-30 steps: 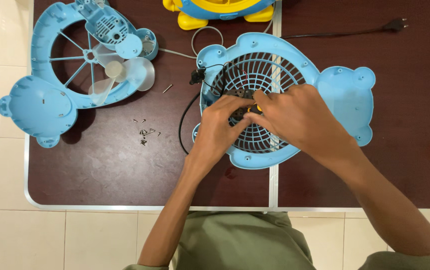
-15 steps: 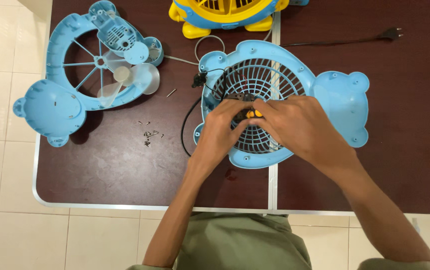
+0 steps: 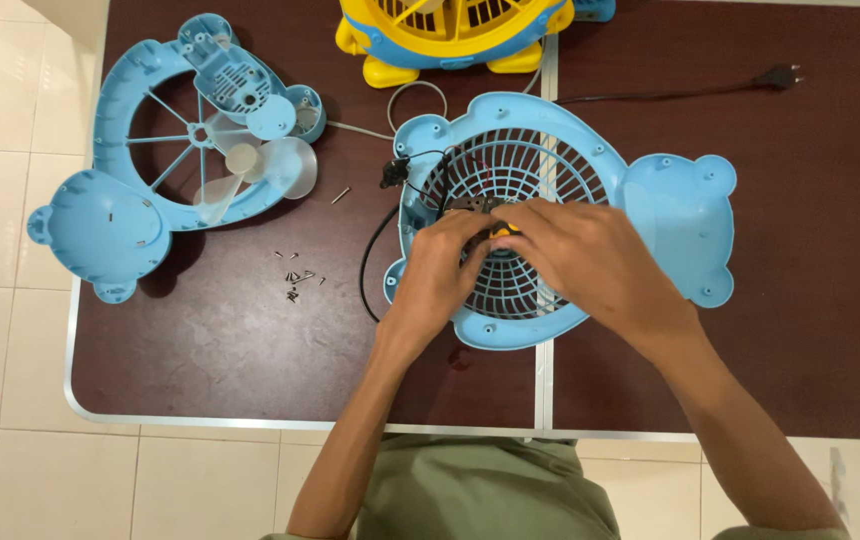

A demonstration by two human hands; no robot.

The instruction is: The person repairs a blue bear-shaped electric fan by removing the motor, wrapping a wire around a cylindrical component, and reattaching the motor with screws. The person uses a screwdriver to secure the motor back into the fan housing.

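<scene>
A light blue bear-shaped fan shell (image 3: 675, 215) with a round grille (image 3: 520, 165) lies flat on the dark brown table. Both my hands rest over the grille's middle. My left hand (image 3: 440, 265) pinches at the small dark motor part (image 3: 477, 205) in the centre. My right hand (image 3: 585, 255) is closed on a small yellow-handled tool (image 3: 503, 230) at the same spot; only a bit of yellow shows between my fingers. Black wires (image 3: 410, 180) run from the centre to the shell's left rim.
The other blue fan half (image 3: 110, 200) with translucent blades (image 3: 250, 165) lies at the left. Loose screws (image 3: 298, 275) sit between the halves. A yellow fan (image 3: 450, 35) stands at the back. A black plug (image 3: 780, 75) and cord lie far right. Table's front edge (image 3: 250, 422) is near.
My hands stay on the grille's centre with small finger shifts. The view has drifted, so the yellow fan at the back shows more.
</scene>
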